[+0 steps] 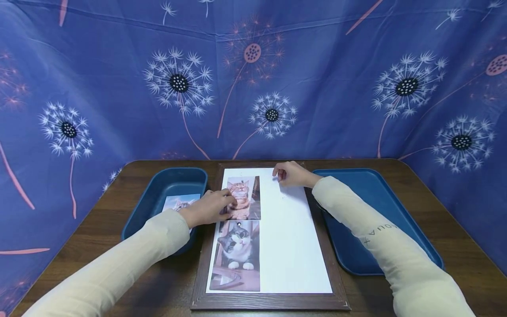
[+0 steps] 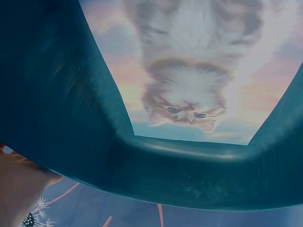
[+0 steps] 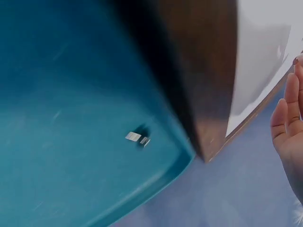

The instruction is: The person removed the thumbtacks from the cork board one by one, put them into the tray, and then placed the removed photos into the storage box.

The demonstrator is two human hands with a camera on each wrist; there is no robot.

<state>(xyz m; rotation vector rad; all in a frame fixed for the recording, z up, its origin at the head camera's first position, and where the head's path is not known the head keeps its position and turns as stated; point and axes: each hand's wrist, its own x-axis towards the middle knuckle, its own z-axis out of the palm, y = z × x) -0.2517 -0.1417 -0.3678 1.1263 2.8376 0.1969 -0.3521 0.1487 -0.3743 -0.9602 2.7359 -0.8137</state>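
Note:
A framed white board (image 1: 293, 246) lies on the table with two cat photos along its left side. My left hand (image 1: 211, 206) rests on the left edge of the upper photo, an orange cat (image 1: 239, 211), its fingertips on the print. Below it lies the grey-and-white cat photo (image 1: 239, 257), with a small round shiny piece (image 1: 239, 224) at its top edge. My right hand (image 1: 295, 175) is over the board's upper right, fingers bent towards the thumb; I cannot tell whether a small thing is between them. In the right wrist view, part of the right hand (image 3: 291, 127) shows at the edge.
A deep blue bin (image 1: 144, 211) stands left of the board, holding a kitten photo (image 2: 189, 94). To the right lies a shallow blue tray (image 1: 366, 193) with small shiny pieces (image 3: 133, 136) in it. A blue dandelion-print cloth (image 1: 317, 70) hangs behind the table (image 1: 396, 165).

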